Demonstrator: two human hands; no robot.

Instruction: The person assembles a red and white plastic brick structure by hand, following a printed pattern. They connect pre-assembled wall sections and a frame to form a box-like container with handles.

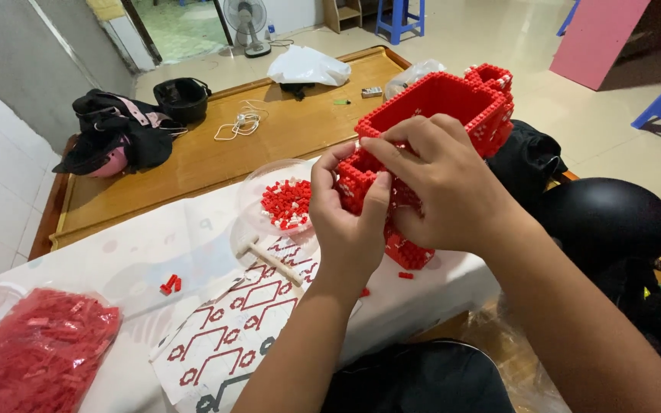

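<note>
A hollow red model built of tiny bricks (441, 99) is held up over the white table (139, 260). My left hand (346, 218) grips its lower left corner, thumb and fingers pinched on the wall. My right hand (441, 187) wraps over the model's front, fingers curled on the rim. A clear round bowl (258, 183) with loose red and white bricks sits just left of my hands. A printed instruction sheet (231, 329) with red outlines lies below it, a small white stick tool (269, 260) on top.
A clear bag full of red bricks (32, 352) lies at the lower left. A few loose red bricks (170, 284) rest on the table. Behind is a wooden platform (216, 153) with a black bag (112, 134), white cable (242, 122) and plastic bag (307, 67). A black helmet (606, 222) sits right.
</note>
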